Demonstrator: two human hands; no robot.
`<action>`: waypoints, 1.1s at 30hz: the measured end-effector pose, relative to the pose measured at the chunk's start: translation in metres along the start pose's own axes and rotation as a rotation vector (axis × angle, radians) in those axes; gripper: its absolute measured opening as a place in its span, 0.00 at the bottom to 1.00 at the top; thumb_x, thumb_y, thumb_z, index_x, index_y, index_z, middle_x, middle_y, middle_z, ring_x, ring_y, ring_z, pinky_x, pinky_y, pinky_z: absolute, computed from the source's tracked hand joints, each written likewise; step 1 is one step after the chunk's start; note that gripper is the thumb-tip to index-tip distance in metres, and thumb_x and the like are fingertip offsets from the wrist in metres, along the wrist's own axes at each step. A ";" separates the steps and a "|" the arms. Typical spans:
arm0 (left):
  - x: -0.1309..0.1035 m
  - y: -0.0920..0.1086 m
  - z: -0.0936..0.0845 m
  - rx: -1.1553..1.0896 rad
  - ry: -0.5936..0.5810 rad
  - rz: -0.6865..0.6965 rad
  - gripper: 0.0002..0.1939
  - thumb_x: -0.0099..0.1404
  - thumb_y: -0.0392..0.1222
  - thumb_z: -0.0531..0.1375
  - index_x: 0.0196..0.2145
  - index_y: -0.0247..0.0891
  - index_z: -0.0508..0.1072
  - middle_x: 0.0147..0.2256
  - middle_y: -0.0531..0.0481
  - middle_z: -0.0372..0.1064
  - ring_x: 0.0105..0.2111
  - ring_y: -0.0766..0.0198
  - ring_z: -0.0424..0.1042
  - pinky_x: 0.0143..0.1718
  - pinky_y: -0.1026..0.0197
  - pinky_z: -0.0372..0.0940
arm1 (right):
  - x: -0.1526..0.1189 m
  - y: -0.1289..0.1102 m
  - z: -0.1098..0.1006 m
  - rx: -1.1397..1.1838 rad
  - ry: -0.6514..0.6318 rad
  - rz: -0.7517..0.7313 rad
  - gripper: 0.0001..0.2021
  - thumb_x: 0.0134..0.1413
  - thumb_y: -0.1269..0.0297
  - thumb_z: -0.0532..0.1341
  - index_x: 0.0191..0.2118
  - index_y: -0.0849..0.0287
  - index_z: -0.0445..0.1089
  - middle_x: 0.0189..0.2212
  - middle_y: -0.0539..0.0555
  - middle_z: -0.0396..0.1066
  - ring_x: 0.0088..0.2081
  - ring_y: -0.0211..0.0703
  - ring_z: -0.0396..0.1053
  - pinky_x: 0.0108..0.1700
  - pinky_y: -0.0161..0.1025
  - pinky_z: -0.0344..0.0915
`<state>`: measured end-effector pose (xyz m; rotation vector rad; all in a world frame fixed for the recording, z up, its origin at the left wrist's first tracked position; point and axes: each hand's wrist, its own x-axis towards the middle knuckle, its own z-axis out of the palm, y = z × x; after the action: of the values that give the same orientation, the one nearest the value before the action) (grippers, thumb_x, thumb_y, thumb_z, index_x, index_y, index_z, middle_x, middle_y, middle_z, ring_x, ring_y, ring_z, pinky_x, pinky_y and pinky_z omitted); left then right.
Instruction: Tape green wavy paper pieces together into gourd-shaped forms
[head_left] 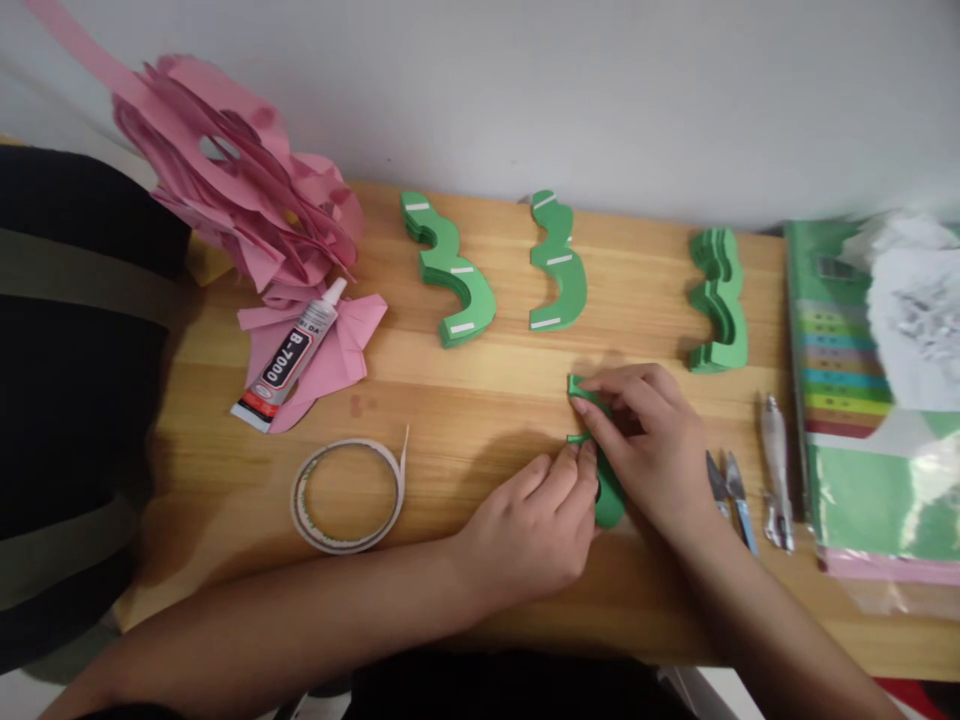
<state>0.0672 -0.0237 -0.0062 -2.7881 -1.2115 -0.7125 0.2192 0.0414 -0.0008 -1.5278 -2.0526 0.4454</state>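
Note:
Both my hands are on a green paper cutout [611,497] near the front of the wooden table. With bent fingers, my left hand [551,505] grips its near-left edge. My right hand [646,425] pinches the upper part between thumb and forefinger; much of the cutout is hidden beneath the hands. Beyond them lie a wavy green stack with white strips [469,290], a second wavy green piece with white strips [561,275] and a wavy green stack without visible strips [726,300]. A roll of tape [298,515], its end sticking up, is left of my left hand.
A glue tube [289,365] rests on folded pink paper [360,335], near a pink paper bundle [225,165]. To the right are scissors [739,495], a white pen-like tool [775,455] and a colored paper pack [862,490] with crumpled white paper [919,320]. A dark bag [67,420] borders the left.

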 end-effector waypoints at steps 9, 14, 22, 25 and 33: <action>0.000 -0.002 0.001 -0.037 0.010 0.000 0.17 0.70 0.41 0.53 0.45 0.23 0.74 0.48 0.37 0.74 0.46 0.56 0.72 0.47 0.58 0.63 | -0.003 -0.003 0.000 -0.033 -0.008 0.009 0.06 0.57 0.66 0.61 0.39 0.57 0.75 0.33 0.55 0.70 0.36 0.44 0.70 0.36 0.42 0.70; 0.004 -0.011 -0.004 -0.150 -0.055 -0.084 0.14 0.69 0.39 0.52 0.44 0.29 0.74 0.47 0.41 0.74 0.45 0.58 0.71 0.49 0.57 0.65 | 0.000 -0.002 -0.005 -0.020 -0.059 -0.013 0.09 0.59 0.67 0.58 0.38 0.56 0.76 0.32 0.55 0.70 0.34 0.43 0.70 0.37 0.42 0.70; 0.018 -0.025 -0.004 -0.046 -0.219 -0.140 0.34 0.70 0.56 0.50 0.61 0.23 0.59 0.64 0.34 0.55 0.65 0.51 0.53 0.63 0.50 0.52 | 0.009 0.009 -0.021 0.252 -0.132 0.165 0.15 0.53 0.74 0.54 0.46 0.61 0.70 0.33 0.55 0.76 0.33 0.41 0.74 0.35 0.40 0.72; 0.021 -0.026 0.001 -0.043 -0.296 -0.116 0.40 0.68 0.61 0.50 0.63 0.22 0.57 0.65 0.33 0.52 0.66 0.49 0.51 0.64 0.49 0.50 | 0.006 0.007 -0.038 0.177 -0.126 0.146 0.16 0.53 0.73 0.53 0.46 0.62 0.70 0.34 0.56 0.76 0.34 0.43 0.75 0.36 0.41 0.71; 0.024 -0.027 0.000 -0.075 -0.376 -0.124 0.36 0.68 0.60 0.51 0.63 0.30 0.58 0.65 0.30 0.50 0.66 0.46 0.50 0.63 0.43 0.53 | -0.037 0.006 -0.050 0.000 -0.031 0.115 0.17 0.54 0.75 0.51 0.46 0.61 0.71 0.35 0.58 0.77 0.34 0.45 0.75 0.38 0.43 0.71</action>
<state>0.0625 0.0117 -0.0003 -3.0252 -1.4489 -0.2429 0.2612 0.0055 0.0276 -1.6548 -1.9949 0.5154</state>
